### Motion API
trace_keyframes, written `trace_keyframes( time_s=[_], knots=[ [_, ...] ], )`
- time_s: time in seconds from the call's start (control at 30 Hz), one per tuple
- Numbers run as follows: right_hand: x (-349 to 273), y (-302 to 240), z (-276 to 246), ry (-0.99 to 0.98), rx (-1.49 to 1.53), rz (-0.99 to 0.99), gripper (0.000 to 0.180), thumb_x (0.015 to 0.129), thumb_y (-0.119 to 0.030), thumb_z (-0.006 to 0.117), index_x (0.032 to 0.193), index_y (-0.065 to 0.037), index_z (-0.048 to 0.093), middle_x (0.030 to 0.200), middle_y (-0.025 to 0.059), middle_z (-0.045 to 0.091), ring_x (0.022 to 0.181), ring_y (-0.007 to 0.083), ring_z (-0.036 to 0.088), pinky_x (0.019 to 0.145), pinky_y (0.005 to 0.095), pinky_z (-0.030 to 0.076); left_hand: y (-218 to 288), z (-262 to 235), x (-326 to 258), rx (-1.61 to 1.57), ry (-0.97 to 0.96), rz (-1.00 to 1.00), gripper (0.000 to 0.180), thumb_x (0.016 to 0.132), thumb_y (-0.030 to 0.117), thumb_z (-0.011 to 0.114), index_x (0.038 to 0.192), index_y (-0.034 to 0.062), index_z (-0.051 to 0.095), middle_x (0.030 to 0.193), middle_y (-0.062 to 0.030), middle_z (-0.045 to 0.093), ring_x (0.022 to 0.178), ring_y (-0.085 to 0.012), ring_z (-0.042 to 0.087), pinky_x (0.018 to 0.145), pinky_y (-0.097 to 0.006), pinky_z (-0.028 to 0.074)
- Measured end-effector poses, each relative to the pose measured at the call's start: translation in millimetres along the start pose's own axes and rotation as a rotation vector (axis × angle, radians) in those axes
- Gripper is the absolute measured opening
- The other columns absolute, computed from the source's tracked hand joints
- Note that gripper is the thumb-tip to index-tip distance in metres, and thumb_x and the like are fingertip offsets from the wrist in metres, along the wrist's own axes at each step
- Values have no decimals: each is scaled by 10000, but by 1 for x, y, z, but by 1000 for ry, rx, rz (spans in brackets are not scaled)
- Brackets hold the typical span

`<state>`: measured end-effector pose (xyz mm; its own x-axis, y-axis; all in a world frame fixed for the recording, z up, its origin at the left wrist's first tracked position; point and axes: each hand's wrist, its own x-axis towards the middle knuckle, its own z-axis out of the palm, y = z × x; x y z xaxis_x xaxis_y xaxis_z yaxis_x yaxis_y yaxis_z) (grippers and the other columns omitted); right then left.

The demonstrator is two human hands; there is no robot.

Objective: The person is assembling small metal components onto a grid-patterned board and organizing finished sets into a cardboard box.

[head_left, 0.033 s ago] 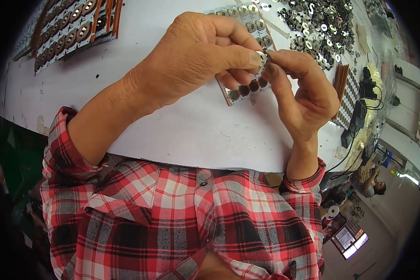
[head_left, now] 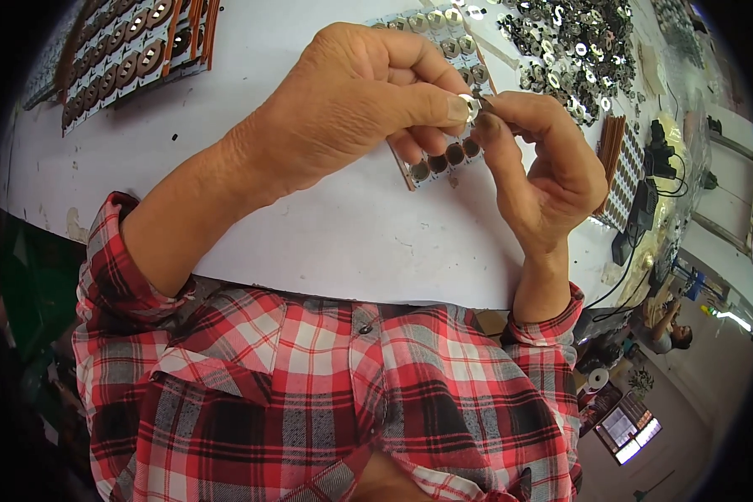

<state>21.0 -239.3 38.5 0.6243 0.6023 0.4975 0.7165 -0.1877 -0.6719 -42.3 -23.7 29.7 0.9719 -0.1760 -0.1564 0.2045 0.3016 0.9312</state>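
Both my hands meet above the white table, at the upper middle of the head view. My left hand [head_left: 360, 105] pinches a small round silver metal disc [head_left: 470, 107] between thumb and fingers. From the other side my right hand [head_left: 544, 151] is closed in a pinch, thumb and forefinger at a small dark piece [head_left: 484, 104] by the disc's edge. Whether the two pieces are joined I cannot tell. Beneath my hands lies a panel [head_left: 414, 180] with rows of round holders, partly hidden by my fingers.
A heap of small dark and silver metal parts [head_left: 569, 50] lies at the far right. Stacked panels with round brown parts [head_left: 121, 63] stand at the far left. More stacked panels [head_left: 623, 171], a black power strip [head_left: 640, 209] and cables are at the right. Another person [head_left: 669, 330] sits beyond.
The silver disc shows slightly more of its bright face between my fingertips. My hands and arms are in nearly the same place.
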Motion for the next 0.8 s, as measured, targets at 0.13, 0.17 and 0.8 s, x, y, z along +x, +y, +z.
trace_keyframes(
  time_s=[0.13, 0.17, 0.8],
  knots=[
    [-6, -11, 6, 59, 392, 459, 117, 908, 41, 719, 1022, 52, 698, 842, 68, 723, 675, 123, 683, 592, 248, 544, 2, 0, 2, -20, -63, -36, 206, 961, 178, 717, 1051, -6, 702, 883, -44, 716, 721, -52, 636, 581, -206, 491],
    [-3, -13, 4, 53, 622, 605, 84, 944, 12, 694, 1012, 60, 688, 864, 88, 723, 682, 129, 685, 595, 252, 551, 2, 0, 2, -9, -48, -43, 190, 954, 160, 723, 1042, -8, 703, 871, -43, 714, 701, -47, 622, 565, -205, 478],
    [-1, -5, 12, -52, 646, 571, 142, 998, -72, 680, 1067, 52, 690, 854, 75, 716, 662, 102, 680, 589, 234, 576, -1, 1, -4, 393, 82, 127, 242, 859, 23, 777, 1097, 38, 734, 981, -30, 741, 870, -107, 698, 693, -226, 522]
  ],
)
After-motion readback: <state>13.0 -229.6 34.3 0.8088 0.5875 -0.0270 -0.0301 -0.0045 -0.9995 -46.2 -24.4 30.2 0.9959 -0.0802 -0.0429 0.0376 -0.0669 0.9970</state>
